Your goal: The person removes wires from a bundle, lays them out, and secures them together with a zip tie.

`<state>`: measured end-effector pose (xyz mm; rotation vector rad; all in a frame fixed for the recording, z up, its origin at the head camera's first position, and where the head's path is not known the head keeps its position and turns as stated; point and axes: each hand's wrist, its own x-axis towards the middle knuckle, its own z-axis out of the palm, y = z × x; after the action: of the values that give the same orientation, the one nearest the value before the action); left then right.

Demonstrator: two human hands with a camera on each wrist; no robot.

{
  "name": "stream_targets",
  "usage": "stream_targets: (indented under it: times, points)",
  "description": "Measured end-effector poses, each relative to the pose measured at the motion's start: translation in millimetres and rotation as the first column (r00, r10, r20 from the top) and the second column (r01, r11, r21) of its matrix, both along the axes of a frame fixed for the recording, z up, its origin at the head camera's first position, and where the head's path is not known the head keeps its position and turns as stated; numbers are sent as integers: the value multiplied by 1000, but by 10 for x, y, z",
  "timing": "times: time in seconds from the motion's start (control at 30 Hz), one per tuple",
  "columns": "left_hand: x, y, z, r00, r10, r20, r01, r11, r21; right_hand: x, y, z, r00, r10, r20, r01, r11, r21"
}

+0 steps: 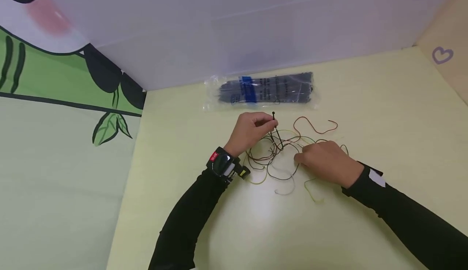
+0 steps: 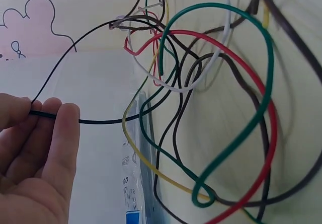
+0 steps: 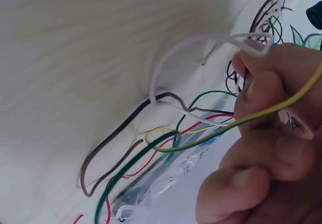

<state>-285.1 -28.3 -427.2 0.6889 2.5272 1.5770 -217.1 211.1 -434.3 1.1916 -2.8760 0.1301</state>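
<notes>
Between thumb and fingertips my left hand (image 1: 250, 130) pinches a thin black cable tie (image 2: 100, 122). It bends in a loop running down to a loose coil of wires, and its small head sticks up above the fingers in the head view. The wires are red (image 2: 272, 128), green (image 2: 270, 58), yellow, white and dark brown, tangled in rings on the table. At the coil's right side, my right hand (image 1: 327, 160) has its fingers curled around a bunch of the wires, with a white wire (image 3: 201, 39) looping out past the fingertips.
Behind the hands lies a clear plastic bag (image 1: 285, 88) of dark cable ties with a blue label, close to the pale back wall (image 1: 256, 34). Loose wire ends spread over the pale yellow table (image 1: 256, 229). A panel with painted leaves (image 1: 109, 128) stands at the left.
</notes>
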Motion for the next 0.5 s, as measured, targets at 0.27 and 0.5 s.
stream_targets:
  times: [0.27, 0.5]
  points:
    - [-58, -2, -20, 998, 67, -21, -68, 997, -21, 134, 23, -12, 992, 68, -104, -75, 996, -57]
    - [-50, -4, -52, 996, 77, -35, -77, 997, -17, 303, -5, -45, 965, 145, -217, -189, 962, -199]
